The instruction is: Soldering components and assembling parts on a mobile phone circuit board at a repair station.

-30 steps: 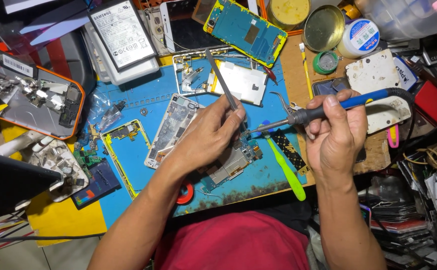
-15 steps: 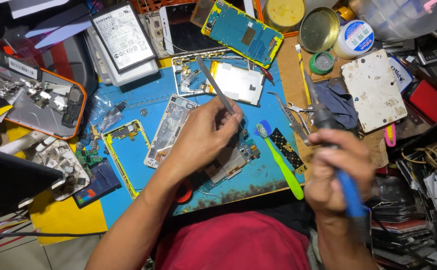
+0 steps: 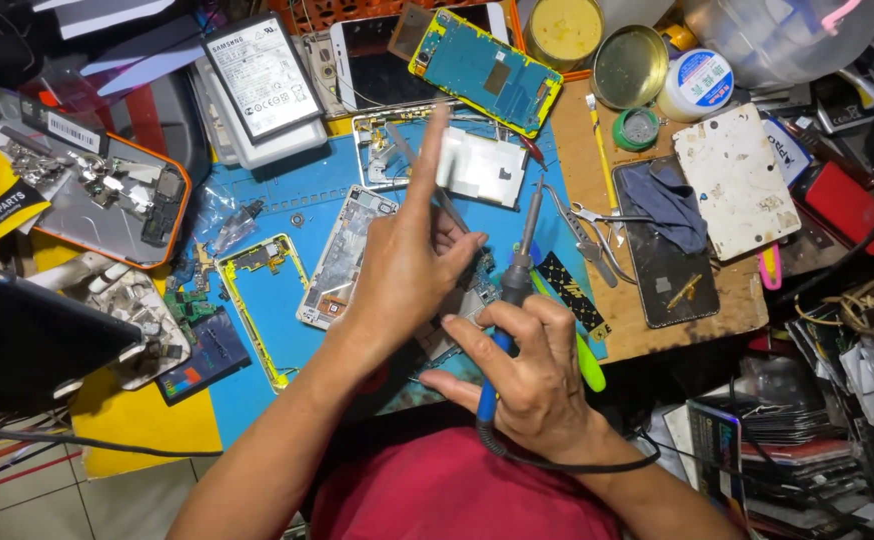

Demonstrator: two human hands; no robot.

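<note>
My left hand [image 3: 407,270] rests over the blue work mat [image 3: 302,190], gripping thin metal tweezers [image 3: 409,152], with its index finger raised straight up. Beneath it lies a small phone circuit board [image 3: 479,285], mostly hidden by both hands. My right hand [image 3: 532,385] sits just below and to the right, wrapped around the blue handle of a soldering iron [image 3: 519,265]. The iron stands nearly upright, its metal tip pointing away from me over the mat, and its black cord loops by my wrist.
A yellow phone frame [image 3: 257,285] and a grey midframe [image 3: 342,255] lie left of my hands. A battery [image 3: 262,75], a blue board [image 3: 487,60], open tins [image 3: 627,65] and a white jar [image 3: 702,80] line the back. A green toothbrush [image 3: 589,368], a dark phone [image 3: 662,270] and a white slab [image 3: 737,180] are on the right.
My right hand swung the soldering iron from lying across at the right, down toward me, then up to stand beside my left hand. My left index finger lifted.
</note>
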